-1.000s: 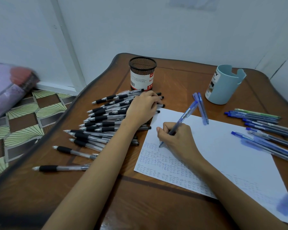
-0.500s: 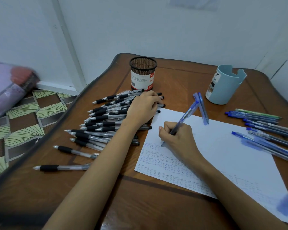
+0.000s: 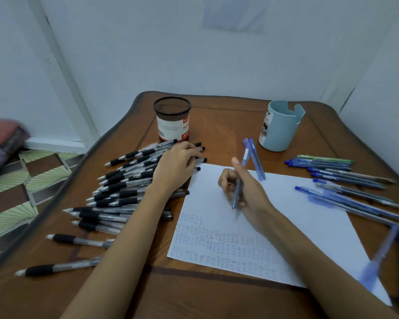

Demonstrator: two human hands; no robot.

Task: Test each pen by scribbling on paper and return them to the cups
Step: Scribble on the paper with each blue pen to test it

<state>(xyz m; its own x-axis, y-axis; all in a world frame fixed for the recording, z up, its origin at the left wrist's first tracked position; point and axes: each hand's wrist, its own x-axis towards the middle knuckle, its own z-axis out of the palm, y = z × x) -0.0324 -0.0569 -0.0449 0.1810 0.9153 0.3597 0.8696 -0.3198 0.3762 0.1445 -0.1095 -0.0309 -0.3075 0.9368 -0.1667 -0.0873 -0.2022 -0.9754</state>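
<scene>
Blue pen [image 3: 245, 158] stands almost upright in the right hand [image 3: 247, 192], whose grip pinches its barrel between thumb and curled fingers. Its tip points down at blank paper [image 3: 297, 222] just beyond the scribble rows [image 3: 217, 242]; whether it touches the sheet I cannot tell. The paper lies askew at the table's [image 3: 217, 125] centre, its near right corner close to the table edge.

At 9 o'clock of the sheet, the left hand [image 3: 175, 169] rests on a heap of black pens [image 3: 124, 187] with bent fingers. I cannot tell whether its grip encloses one. The heap reaches the paper's left edge and spreads toward the table's curved left rim.

Two blue pens [image 3: 258, 164] cross the far edge at 12 o'clock. A mesh cup [image 3: 172, 118] stands at 11 o'clock and a pale blue cup [image 3: 279, 127] at 1, with bare wood between them. More blue pens [image 3: 336, 171] fan out at 3 o'clock, some overlapping the sheet. Bare wood runs along the near edge at 6 o'clock.
</scene>
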